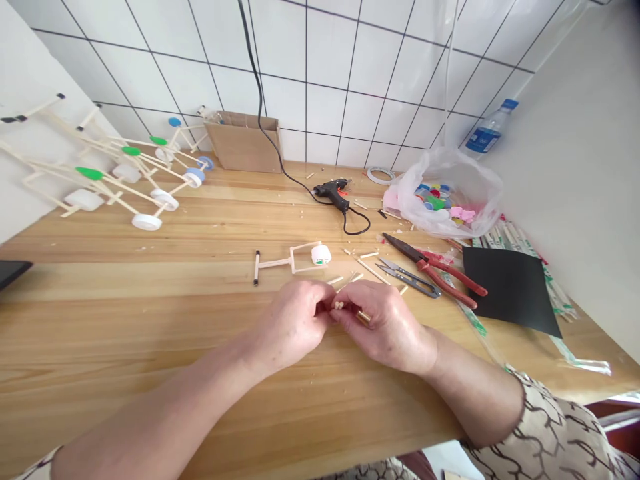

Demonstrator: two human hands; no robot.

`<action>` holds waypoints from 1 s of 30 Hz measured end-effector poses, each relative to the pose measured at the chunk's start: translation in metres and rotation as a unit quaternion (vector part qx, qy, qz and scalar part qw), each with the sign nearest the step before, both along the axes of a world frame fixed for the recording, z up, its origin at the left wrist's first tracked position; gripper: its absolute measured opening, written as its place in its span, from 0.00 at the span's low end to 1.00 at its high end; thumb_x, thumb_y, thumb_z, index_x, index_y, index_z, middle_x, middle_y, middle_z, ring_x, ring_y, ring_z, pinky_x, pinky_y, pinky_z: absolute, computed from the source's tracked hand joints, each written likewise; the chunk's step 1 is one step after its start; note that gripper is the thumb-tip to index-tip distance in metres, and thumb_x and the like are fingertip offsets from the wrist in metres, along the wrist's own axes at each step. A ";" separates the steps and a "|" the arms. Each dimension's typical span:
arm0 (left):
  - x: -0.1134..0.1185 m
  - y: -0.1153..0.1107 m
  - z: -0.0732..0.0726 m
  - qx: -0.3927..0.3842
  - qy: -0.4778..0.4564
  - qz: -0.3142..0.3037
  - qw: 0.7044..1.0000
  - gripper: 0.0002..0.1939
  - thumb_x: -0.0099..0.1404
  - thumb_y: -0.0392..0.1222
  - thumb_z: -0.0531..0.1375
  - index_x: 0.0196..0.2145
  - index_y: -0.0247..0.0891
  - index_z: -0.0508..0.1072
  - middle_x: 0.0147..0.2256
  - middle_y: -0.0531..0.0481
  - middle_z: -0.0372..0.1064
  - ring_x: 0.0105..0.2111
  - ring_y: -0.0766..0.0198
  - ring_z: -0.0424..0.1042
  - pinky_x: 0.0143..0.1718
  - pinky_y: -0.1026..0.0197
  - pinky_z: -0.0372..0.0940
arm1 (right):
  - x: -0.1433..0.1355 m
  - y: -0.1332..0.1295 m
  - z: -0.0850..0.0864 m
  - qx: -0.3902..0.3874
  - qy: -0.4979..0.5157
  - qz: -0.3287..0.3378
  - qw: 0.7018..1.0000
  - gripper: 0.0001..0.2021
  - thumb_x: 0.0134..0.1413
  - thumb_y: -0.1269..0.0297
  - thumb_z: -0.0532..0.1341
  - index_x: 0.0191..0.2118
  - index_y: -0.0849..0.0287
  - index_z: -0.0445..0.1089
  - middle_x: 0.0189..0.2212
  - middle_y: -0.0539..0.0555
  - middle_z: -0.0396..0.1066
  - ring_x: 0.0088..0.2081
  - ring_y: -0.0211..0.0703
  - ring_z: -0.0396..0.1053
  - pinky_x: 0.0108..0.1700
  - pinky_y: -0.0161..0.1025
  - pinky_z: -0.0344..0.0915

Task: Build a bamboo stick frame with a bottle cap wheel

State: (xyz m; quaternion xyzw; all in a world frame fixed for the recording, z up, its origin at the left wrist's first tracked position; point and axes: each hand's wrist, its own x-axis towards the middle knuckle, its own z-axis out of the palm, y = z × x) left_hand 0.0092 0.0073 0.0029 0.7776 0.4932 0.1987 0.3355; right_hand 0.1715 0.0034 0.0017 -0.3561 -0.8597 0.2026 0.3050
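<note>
Near the middle of the table, my right hand [387, 320] is curled round short wooden sticks [363, 317], whose pale ends show between its fingers. My left hand [298, 319] meets it fingertip to fingertip, closed in a pinch; what it grips is hidden behind its fingers. Just beyond my hands lies a small stick frame [274, 263] with a black-tipped crossbar and a white bottle-cap wheel [321, 254]. Cut wooden sticks [374, 270] are scattered past my right hand, beside the thread snips [409, 277] and the red-handled pliers [434, 267].
A black glue gun [333, 193] with its cord lies at the back, near a cardboard box [245, 143]. Stick tricycle models [120, 177] stand at left. On the right are a bag of bottle caps [450, 193], a water bottle [490, 130] and black paper [507, 287].
</note>
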 end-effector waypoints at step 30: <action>-0.007 0.007 0.004 -0.233 -0.281 0.030 0.931 0.09 0.60 0.43 0.59 0.30 0.36 0.75 0.27 0.53 0.70 0.31 0.66 0.67 0.40 0.60 0.63 | 0.011 0.022 0.009 -0.411 0.331 -0.037 0.849 0.09 0.43 0.66 0.68 0.22 0.62 0.69 0.18 0.47 0.68 0.21 0.31 0.63 0.26 0.31 0.61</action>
